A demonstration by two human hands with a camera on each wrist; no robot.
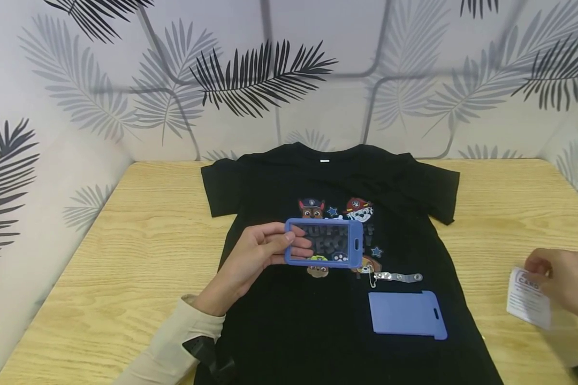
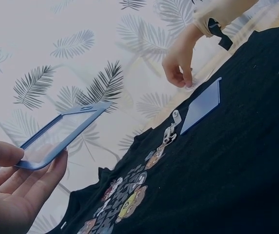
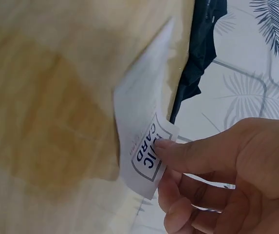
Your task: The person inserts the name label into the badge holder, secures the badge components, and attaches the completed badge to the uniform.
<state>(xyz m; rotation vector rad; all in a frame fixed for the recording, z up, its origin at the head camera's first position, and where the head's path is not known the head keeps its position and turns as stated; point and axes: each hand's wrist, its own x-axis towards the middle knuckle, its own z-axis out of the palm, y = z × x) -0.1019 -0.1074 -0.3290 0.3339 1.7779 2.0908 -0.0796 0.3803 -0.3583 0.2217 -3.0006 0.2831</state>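
Note:
My left hand [image 1: 255, 251] pinches a blue card holder frame [image 1: 324, 264] by its left end, thumb in front and fingers behind its clear window. The frame is held up over the printed chest of a black T-shirt [image 1: 289, 321]. In the right wrist view my right hand [image 3: 222, 170] pinches the edge of a white printed card [image 3: 141, 107] marked "CARD" between thumb and forefinger. That card is over the table at the shirt's right. A flat blue holder back [image 1: 404, 313] lies on the shirt, just below a clear strap clip [image 1: 397, 277] with metal snaps.
The T-shirt is spread across a wooden table [image 1: 125, 256], its collar toward the back. Behind the table stands a wall [image 1: 318, 107] covered with a leaf pattern.

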